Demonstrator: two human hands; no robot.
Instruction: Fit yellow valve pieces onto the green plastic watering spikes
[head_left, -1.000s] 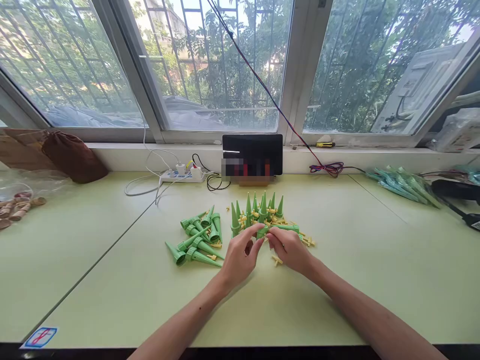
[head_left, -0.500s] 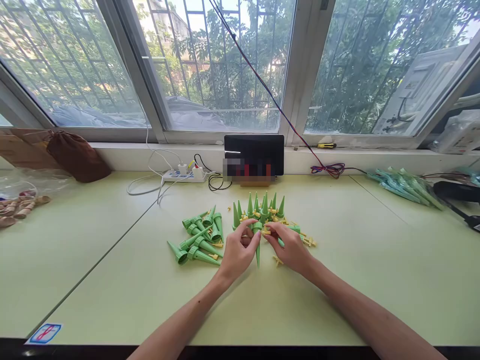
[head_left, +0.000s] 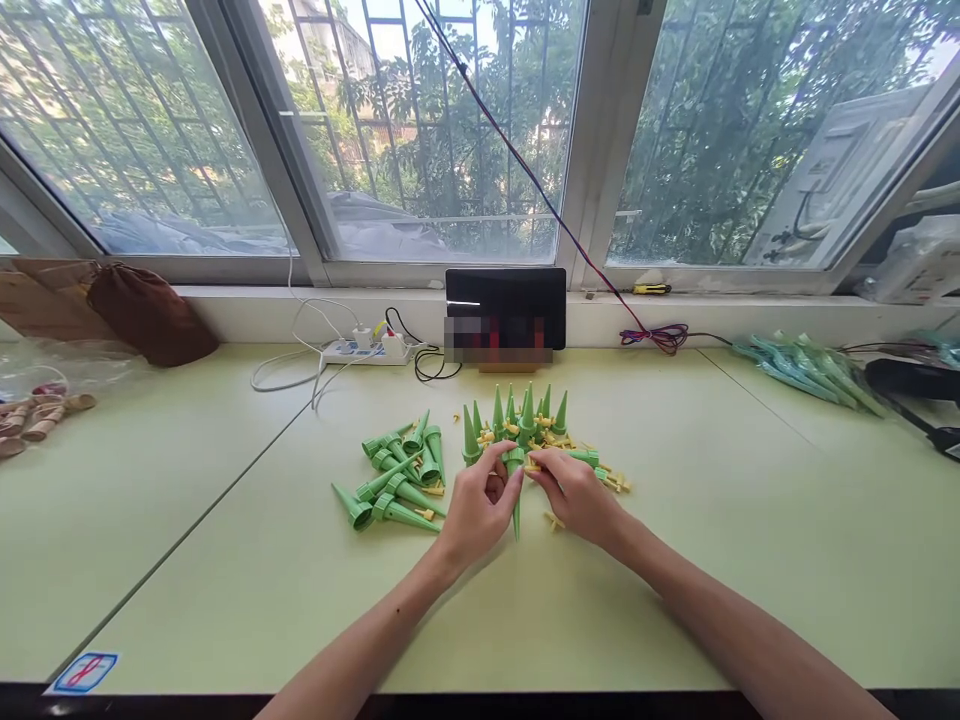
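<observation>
My left hand point(head_left: 484, 495) is closed on a green plastic watering spike point(head_left: 514, 458), its wide ribbed collar up and its point downward. Close by on the right, my right hand point(head_left: 577, 490) pinches a small yellow valve point(head_left: 532, 463) against or beside the spike's collar; I cannot tell whether it is inserted. Behind both hands, several green spikes point(head_left: 528, 415) stand point up, with yellow valves among them. Left of my left hand lies a loose pile of green spikes point(head_left: 401, 490). A single yellow valve point(head_left: 553, 521) rests below my right hand.
A dark tablet on a stand point(head_left: 506, 310) faces me at the back. A white power strip point(head_left: 367, 350) with cables lies left of it. Brown bag point(head_left: 154, 315) and wooden pieces point(head_left: 45, 415) are far left; plastic-wrapped green items point(head_left: 810, 375) lie far right.
My right hand has shifted slightly left, bringing the yellow valve closer to the spike's collar. My left hand still holds the spike in nearly the same place.
</observation>
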